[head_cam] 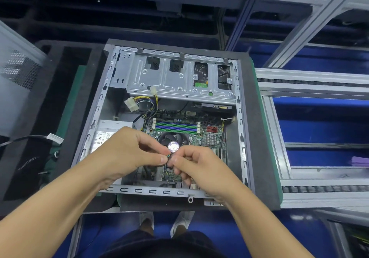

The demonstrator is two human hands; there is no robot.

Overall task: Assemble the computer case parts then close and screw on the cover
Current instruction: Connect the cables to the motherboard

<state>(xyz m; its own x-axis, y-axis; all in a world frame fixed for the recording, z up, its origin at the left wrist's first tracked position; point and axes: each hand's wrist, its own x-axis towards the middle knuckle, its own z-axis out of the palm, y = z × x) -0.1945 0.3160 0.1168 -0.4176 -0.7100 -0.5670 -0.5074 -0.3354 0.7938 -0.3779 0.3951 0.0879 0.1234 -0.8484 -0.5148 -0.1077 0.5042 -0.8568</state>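
Note:
An open computer case (240,118) lies flat on a dark foam mat, its motherboard (211,136), CPU fan (173,139) and memory slots exposed. Above the fan, my left hand (127,150) and my right hand (195,166) meet. Both pinch a small black connector with thin coloured wires (168,157) between thumb and fingers. The wires run down toward the board's lower edge. A metal drive cage (169,76) spans the case's far half. A loose white power plug with yellow and black cables (131,103) hangs at the left.
The grey case cover (14,78) stands at the far left. A black cable with a white tag (54,138) lies on the mat (60,118) left of the case. Aluminium conveyor rails (319,188) run on the right. Blue floor and my shoes (179,223) are below.

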